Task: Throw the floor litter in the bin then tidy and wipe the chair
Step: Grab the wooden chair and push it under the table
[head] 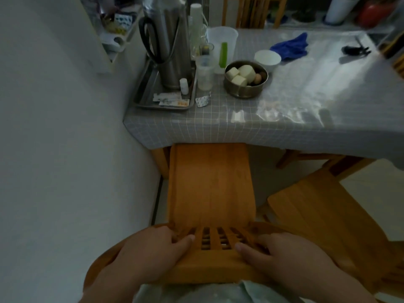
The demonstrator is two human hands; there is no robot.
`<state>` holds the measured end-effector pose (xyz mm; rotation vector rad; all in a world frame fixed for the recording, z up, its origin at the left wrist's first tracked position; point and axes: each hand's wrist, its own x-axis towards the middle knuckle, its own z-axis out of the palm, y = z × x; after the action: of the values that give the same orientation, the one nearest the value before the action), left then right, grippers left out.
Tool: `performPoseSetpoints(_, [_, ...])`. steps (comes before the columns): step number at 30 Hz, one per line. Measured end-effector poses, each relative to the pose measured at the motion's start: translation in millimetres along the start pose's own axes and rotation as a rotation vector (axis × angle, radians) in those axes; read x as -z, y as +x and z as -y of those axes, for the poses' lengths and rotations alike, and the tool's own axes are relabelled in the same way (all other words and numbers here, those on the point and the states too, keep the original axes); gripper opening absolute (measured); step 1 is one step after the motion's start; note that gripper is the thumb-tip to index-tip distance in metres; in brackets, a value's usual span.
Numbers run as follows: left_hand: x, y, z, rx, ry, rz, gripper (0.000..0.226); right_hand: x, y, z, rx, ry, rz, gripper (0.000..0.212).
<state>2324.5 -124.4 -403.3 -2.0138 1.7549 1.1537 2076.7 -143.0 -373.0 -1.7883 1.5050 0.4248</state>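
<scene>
A wooden chair (209,189) stands below me, its bare seat partly tucked under the table (196,127). My left hand (150,252) grips the left side of the chair's slatted backrest top. My right hand (282,254) grips the right side of the same rail. Both thumbs rest on the front of the rail. A blue cloth (290,47) lies crumpled on the table at the far right. No bin and no floor litter are in view.
A white wall (65,149) runs close along the left. A second wooden chair (323,215) stands to the right. The table carries a metal tray (150,92) with a steel flask (168,40), plastic cups, a metal bowl of food (244,78) and a white bowl (267,59).
</scene>
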Motion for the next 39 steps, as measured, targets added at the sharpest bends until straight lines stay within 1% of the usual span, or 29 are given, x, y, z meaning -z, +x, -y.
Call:
performPoseSetpoints(4, [29.1,44.5,-5.4,-0.017,0.003,0.017,0.061,29.3,42.8,3.5,-0.014,0.004,-0.003,0.065])
performPoseSetpoints(7, [59.8,76.2,-9.5,-0.016,0.003,0.038,0.059,58.5,73.6,9.4,-0.017,-0.015,-0.015,0.066])
performPoseSetpoints(10, [91.1,109.9,-13.1,-0.024,0.013,0.052,0.063,87.8,104.4,14.0,-0.028,-0.008,-0.010,0.067])
performPoseSetpoints(14, [131.1,154.5,-21.1,-0.038,0.047,0.081,0.067,124.7,145.5,16.7,-0.037,-0.007,-0.029,0.072])
performPoseSetpoints(18, [163.1,192.0,-26.5,-0.045,0.068,0.093,0.071,155.6,182.1,19.2,-0.027,-0.004,-0.038,0.070])
performPoseSetpoints(21, [181.8,217.4,-30.3,-0.055,0.071,0.095,0.070,172.0,206.5,20.0,-0.037,0.003,-0.049,0.076])
performPoseSetpoints(27, [206.3,257.4,-44.1,-0.064,0.098,0.097,0.066,199.7,241.2,15.0,-0.078,0.045,-0.014,0.096])
performPoseSetpoints(32, [220.1,280.4,-52.6,-0.041,0.061,0.092,0.064,213.8,264.5,6.8,-0.061,0.010,-0.027,0.083])
performPoseSetpoints(37, [228.7,289.3,-66.8,-0.019,0.065,0.115,0.065,225.2,276.2,-5.2,-0.054,-0.001,-0.089,0.088])
performPoseSetpoints(39, [230.7,289.5,-73.5,-0.019,0.082,0.122,0.065,226.6,277.2,-10.3,-0.057,0.011,-0.103,0.086])
